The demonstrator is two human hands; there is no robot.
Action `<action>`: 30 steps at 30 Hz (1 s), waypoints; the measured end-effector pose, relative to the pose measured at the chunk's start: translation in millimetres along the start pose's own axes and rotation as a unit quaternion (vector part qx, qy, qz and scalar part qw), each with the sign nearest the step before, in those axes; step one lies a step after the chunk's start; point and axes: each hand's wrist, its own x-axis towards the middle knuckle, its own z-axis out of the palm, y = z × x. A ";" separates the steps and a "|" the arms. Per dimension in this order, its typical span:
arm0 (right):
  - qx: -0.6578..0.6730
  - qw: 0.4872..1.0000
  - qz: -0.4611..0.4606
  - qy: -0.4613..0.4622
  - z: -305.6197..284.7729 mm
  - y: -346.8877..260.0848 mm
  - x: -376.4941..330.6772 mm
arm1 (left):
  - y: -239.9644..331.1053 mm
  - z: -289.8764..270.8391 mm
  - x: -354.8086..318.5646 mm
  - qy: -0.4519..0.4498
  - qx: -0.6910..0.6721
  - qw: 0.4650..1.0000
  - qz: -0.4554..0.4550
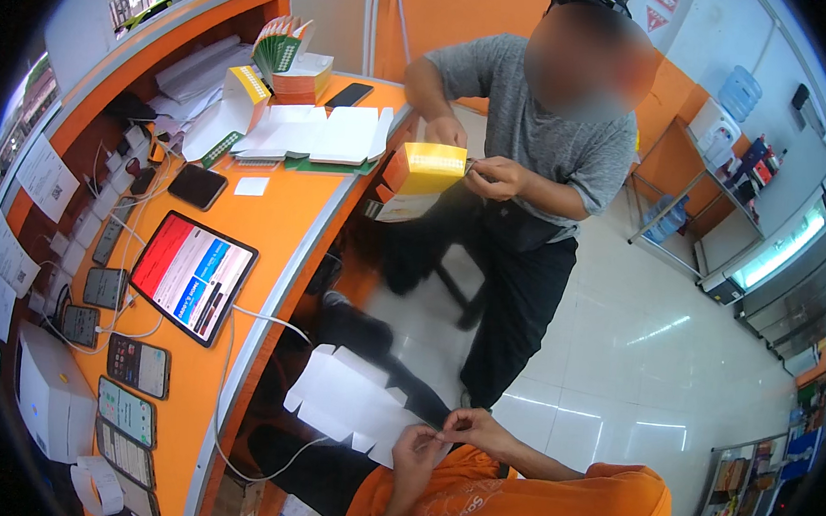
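Card blank [349, 402], white and unfolded, lies over the person's legs [322, 473], its near end pinched by left hand [415, 459] and right hand [480, 432]; presumably light, stiffish, easily creased, best held by edges. Beyond, a co-worker's hand [497, 182] grips a yellow box [429, 168].

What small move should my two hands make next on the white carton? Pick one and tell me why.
Probably fold up the near end of the white carton: it lies opened out with its flaps spread, and the fingertips of your left hand and right hand meet at that end.
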 end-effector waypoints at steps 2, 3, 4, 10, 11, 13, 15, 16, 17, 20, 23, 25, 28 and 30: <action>-0.111 0.994 -0.006 0.010 -0.6 -5.1 0.0 | 4.1 -4.8 -5.0 -0.020 0.073 0.997 -0.013; -0.131 0.989 -0.062 0.006 0.1 -10.0 -0.3 | 6.0 -7.0 -7.3 -0.049 0.179 0.983 -0.011; -0.164 0.983 -0.081 0.017 -0.8 -16.8 2.0 | 7.3 -9.6 -8.2 -0.076 0.275 0.958 0.009; -0.234 0.963 -0.118 0.055 18.3 -45.9 37.0 | 23.2 -31.3 -11.6 -0.139 0.355 0.920 0.090; -0.241 0.961 -0.119 0.063 22.7 -46.3 41.0 | 27.6 -37.2 -13.8 -0.120 0.362 0.916 0.122; -0.254 0.953 -0.139 0.086 30.9 -44.6 43.5 | 36.0 -52.1 -19.5 0.082 0.380 0.900 0.195; -0.264 0.945 -0.158 0.116 39.0 -41.9 39.4 | 36.5 -57.1 -19.1 0.237 0.330 0.893 0.193; -0.258 0.942 -0.176 0.121 42.9 -41.7 37.6 | 33.7 -56.7 -15.5 0.295 0.277 0.902 0.151; -0.254 0.942 -0.179 0.128 46.2 -41.9 35.8 | 29.8 -54.6 -12.2 0.353 0.221 0.903 0.105; -0.262 0.942 -0.171 0.122 53.1 -42.8 28.5 | 16.7 -52.3 -1.9 0.278 -0.047 0.959 -0.003; -0.254 0.942 -0.175 0.129 58.7 -42.4 25.0 | 4.4 -39.3 -3.5 0.286 -0.128 0.948 0.055; -0.247 0.943 -0.186 0.123 61.2 -40.9 24.4 | -4.7 -35.6 -4.9 0.295 -0.091 0.949 0.068; -0.240 0.946 -0.198 0.090 59.0 -40.0 20.7 | -22.7 -43.6 -11.9 0.304 -0.080 0.949 0.021; -0.263 0.949 -0.139 0.100 57.9 -40.3 17.1 | -37.4 -51.8 -12.3 0.311 -0.076 0.947 -0.009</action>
